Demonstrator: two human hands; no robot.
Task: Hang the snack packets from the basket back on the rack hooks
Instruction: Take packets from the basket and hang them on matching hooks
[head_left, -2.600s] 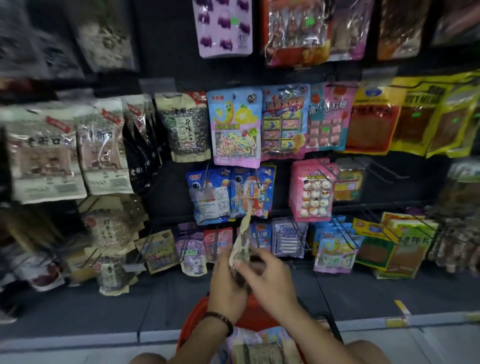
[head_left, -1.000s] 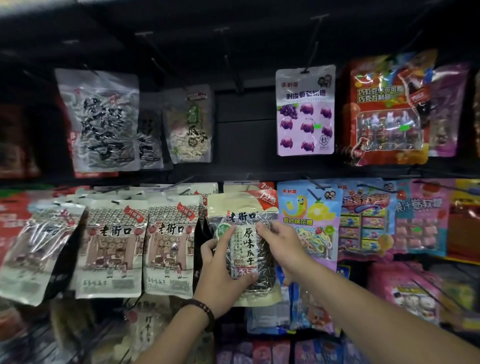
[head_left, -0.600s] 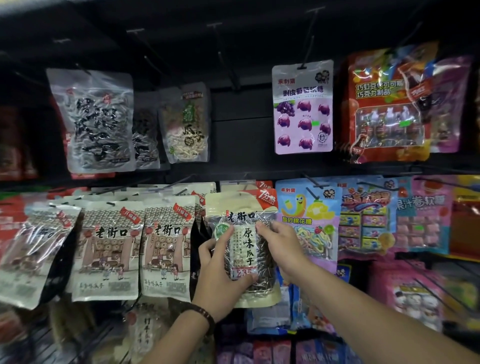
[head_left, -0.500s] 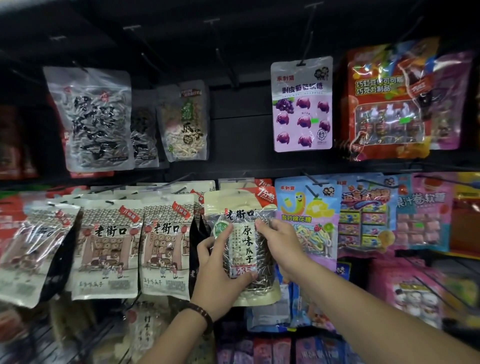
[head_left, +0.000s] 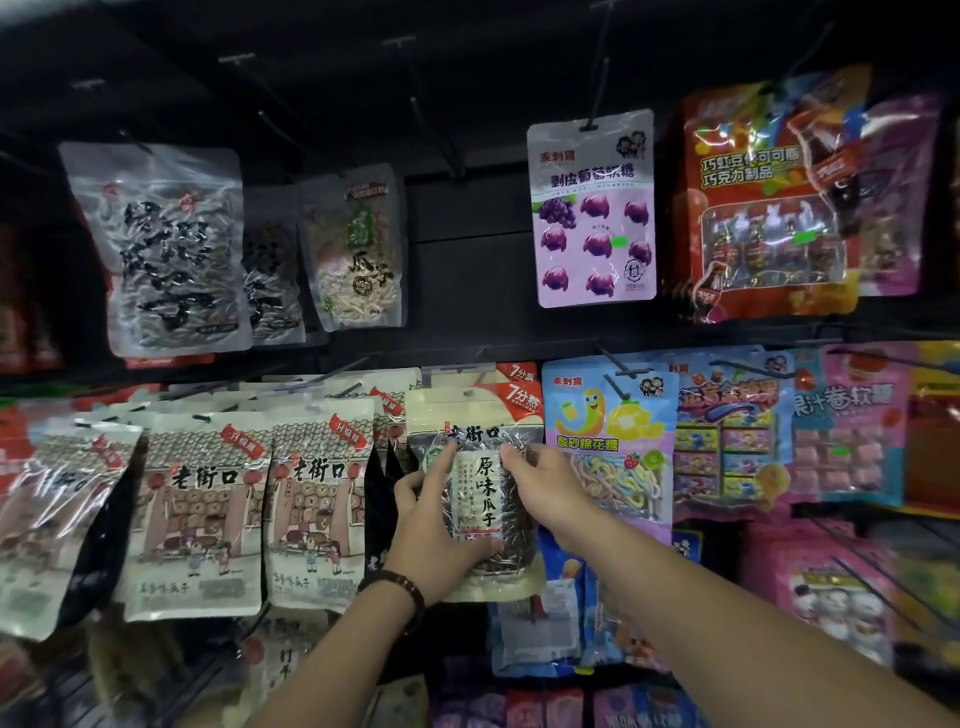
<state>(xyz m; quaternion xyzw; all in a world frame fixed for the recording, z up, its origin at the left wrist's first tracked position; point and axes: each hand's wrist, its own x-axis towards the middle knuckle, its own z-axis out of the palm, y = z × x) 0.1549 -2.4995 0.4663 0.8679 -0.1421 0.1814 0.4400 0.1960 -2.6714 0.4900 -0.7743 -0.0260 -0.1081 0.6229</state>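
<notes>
Left grip (head_left: 426, 525): closed round the left edge of the seed packet (head_left: 483, 499), thumb across its lower front.
Right grip (head_left: 545, 486): fingertips pinching the seed packet's upper right side.
Seed packet: upright, in front of a matching packet.
Hook: hidden behind the seed packet's header, so threading cannot be told.
Neighbours: beige packets (head_left: 317, 499) to its left and marshmallow packet (head_left: 618, 441) to its right, already hung.
Progress: this packet judged nearly hung, with release remaining. The basket is out of view, so the remainder is unknown.

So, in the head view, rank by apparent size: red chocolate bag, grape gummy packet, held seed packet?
1. Red chocolate bag
2. Grape gummy packet and held seed packet look alike, unranked.
</notes>
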